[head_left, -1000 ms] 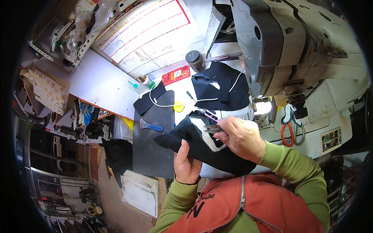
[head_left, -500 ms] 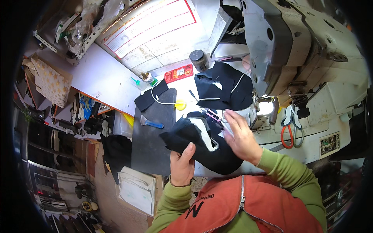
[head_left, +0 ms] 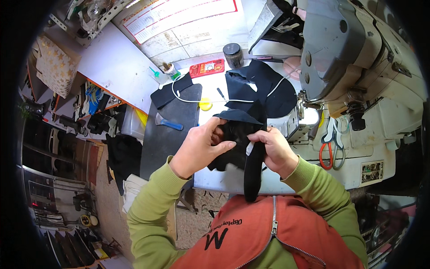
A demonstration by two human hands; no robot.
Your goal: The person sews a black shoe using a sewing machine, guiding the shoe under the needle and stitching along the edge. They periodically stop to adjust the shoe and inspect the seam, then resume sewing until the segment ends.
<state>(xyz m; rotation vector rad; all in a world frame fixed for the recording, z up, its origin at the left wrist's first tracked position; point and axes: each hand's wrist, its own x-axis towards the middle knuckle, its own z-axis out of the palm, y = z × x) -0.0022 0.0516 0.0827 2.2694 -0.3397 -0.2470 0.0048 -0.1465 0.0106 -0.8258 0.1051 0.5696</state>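
Note:
Between my two hands hangs a black fabric piece [head_left: 235,130], folded over so that its far edge curls up. My left hand [head_left: 197,145] grips its left side, the fingers partly hidden behind the cloth and the thumb pointing inward. My right hand [head_left: 275,150] pinches the right side, thumb and fingers closed. A small white patch [head_left: 249,148] shows by the right thumb. From there a long black strip [head_left: 254,172] of the piece hangs toward my body. Other black fabric pieces [head_left: 268,94] lie behind, a white cord [head_left: 233,101] across them.
A sewing machine [head_left: 349,62] stands at the right, with red-handled scissors [head_left: 326,154] beside it. On the left are a dark mat [head_left: 170,143], a blue-handled tool [head_left: 170,123] and a yellow disc [head_left: 205,105]. Behind are a red package [head_left: 207,68] and a dark-lidded jar [head_left: 233,56].
The black piece has been turned and folded, hiding its white-edged opening. My left hand has moved up to its far edge. The pink tool at my right hand no longer shows.

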